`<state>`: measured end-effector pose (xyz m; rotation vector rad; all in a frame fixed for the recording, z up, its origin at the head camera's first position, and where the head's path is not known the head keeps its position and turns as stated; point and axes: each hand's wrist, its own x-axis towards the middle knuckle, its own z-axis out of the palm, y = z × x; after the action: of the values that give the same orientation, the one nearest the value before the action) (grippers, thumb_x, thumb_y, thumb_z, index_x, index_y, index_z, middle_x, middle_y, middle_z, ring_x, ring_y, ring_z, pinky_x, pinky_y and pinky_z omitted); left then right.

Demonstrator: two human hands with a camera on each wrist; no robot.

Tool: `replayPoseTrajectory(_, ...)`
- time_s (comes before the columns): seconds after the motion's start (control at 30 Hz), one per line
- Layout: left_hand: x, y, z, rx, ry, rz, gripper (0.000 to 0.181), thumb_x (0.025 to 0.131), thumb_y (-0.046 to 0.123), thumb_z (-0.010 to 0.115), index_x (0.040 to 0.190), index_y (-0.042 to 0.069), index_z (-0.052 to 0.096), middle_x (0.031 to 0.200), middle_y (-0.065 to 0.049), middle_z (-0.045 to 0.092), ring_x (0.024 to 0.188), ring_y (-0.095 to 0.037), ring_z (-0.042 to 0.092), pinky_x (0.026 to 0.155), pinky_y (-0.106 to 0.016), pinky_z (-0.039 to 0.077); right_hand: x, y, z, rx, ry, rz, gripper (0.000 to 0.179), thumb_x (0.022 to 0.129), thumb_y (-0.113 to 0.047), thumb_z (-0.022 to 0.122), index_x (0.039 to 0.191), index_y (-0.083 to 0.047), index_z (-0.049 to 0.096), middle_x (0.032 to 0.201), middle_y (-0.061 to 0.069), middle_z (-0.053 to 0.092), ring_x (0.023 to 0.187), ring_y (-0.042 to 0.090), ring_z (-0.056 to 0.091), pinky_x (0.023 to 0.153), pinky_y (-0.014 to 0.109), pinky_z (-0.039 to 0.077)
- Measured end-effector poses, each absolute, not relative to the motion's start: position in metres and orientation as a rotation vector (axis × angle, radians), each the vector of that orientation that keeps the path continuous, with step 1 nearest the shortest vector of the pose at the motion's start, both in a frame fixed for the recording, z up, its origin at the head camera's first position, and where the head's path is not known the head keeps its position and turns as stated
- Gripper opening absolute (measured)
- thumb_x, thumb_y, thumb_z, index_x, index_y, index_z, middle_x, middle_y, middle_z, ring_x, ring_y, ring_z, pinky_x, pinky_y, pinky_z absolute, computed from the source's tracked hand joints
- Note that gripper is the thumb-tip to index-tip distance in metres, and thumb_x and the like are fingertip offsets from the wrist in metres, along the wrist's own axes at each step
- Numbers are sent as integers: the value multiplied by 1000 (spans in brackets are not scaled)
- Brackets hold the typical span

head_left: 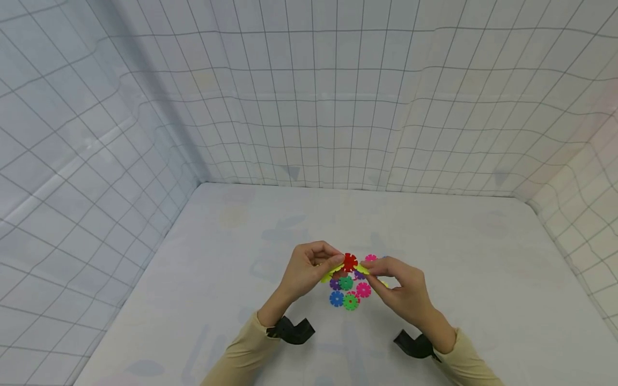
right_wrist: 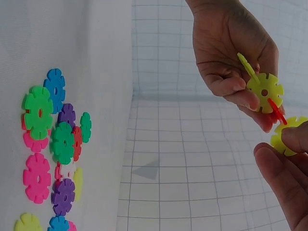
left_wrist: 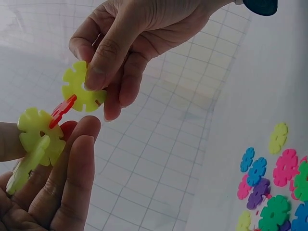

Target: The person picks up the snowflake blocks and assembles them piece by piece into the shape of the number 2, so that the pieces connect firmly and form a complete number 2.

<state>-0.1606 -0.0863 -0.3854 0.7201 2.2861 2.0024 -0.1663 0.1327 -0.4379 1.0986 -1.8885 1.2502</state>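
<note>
My left hand (head_left: 304, 268) holds a yellow notched plastic disc (left_wrist: 34, 129), shaped like a snowflake, with a second yellow disc (left_wrist: 29, 166) slotted crosswise into it. A red notched disc (head_left: 350, 262) sits between the hands, edge-on in the wrist views and joined to the left hand's yellow disc. Thumb and fingers of my right hand (head_left: 403, 287) pinch another yellow disc (left_wrist: 79, 89), its notched edge meeting the red one. The linked discs are held up above the table, and fingertips partly hide the yellow pieces.
Loose notched discs lie clustered on the white table (head_left: 241, 230) below the hands, among them a blue one (head_left: 336, 298), a green one (head_left: 351, 302) and a pink one (head_left: 363, 290). White walls with grid netting (head_left: 328, 107) surround the table's back and sides.
</note>
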Motion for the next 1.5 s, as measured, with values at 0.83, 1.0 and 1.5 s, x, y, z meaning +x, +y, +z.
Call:
replayPoseTrajectory(0.83, -165, -85, -402, 915, 2332, 2042, 8, 86, -1, 67, 87, -9, 66, 82, -15, 69, 77, -22, 69, 72, -36, 55, -163, 130, -436, 1170, -1789, 1112, 28, 96, -22, 58, 78, -1, 60, 86, 17, 70, 68, 25, 68, 61, 21, 53)
replayPoseTrajectory(1.0, -171, -85, -417, 1000, 2292, 2096, 7, 87, 5, 69, 86, -2, 69, 82, -10, 70, 76, -19, 69, 70, -37, 55, -160, 129, -435, 1167, -1755, 1000, 31, 97, -22, 56, 75, 0, 59, 83, 17, 70, 68, 25, 69, 59, 22, 53)
replayPoseTrajectory(1.5, -169, -81, -414, 1135, 2302, 2130, 4, 85, -4, 68, 85, -8, 67, 80, -15, 70, 71, -26, 67, 66, -37, 56, -159, 119, -426, 1122, -1559, 755, 31, 95, -10, 57, 66, 1, 53, 77, 18, 69, 60, 25, 66, 48, 20, 49)
